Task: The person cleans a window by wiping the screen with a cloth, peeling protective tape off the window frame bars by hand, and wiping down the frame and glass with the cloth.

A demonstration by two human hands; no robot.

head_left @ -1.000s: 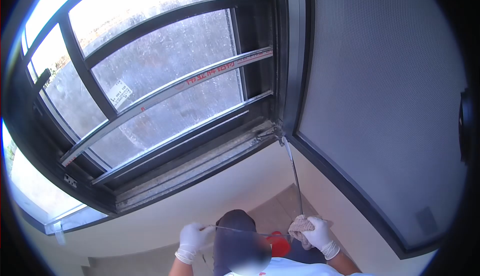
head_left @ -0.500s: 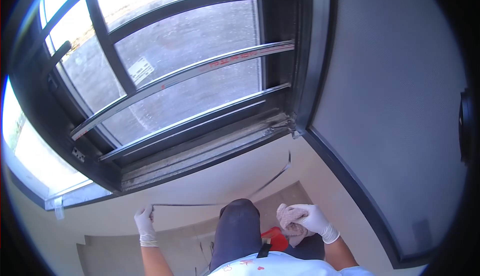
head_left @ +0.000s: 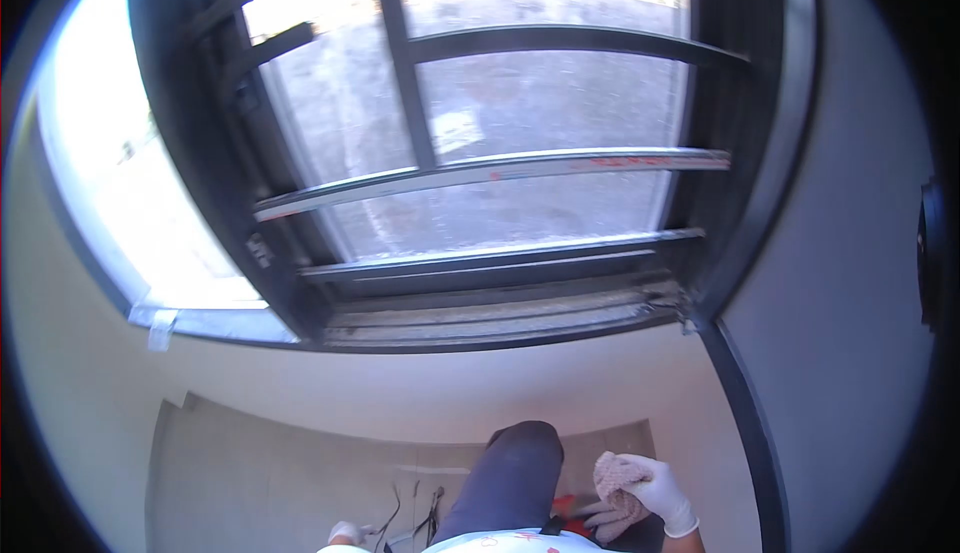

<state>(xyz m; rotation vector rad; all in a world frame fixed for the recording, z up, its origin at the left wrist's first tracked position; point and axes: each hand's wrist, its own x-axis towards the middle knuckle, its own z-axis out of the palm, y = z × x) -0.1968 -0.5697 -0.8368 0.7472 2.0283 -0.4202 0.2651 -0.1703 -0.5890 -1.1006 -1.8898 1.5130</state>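
My right hand, in a white glove, is closed round a bunched pinkish textured cloth, part of which hangs down below the fingers. It is beside my raised, dark-trousered knee. My left hand, also gloved, is low at the bottom edge of the head view, mostly cut off and blurred. Close to its fingertips are thin dark strips, with more dark strips just to the right. Whether the left fingers hold one of them cannot be made out. A red object shows partly between my leg and the cloth.
Ahead is a dark-framed window with crossbars and a dusty sill track. A grey mesh screen panel stands at the right. Tape hangs from the left frame corner. Below are a pale wall and tiled floor.
My left hand has dropped down and towards my body; the long thin strip stretched out from it no longer shows there. My right hand still grips the cloth. The view has shifted.
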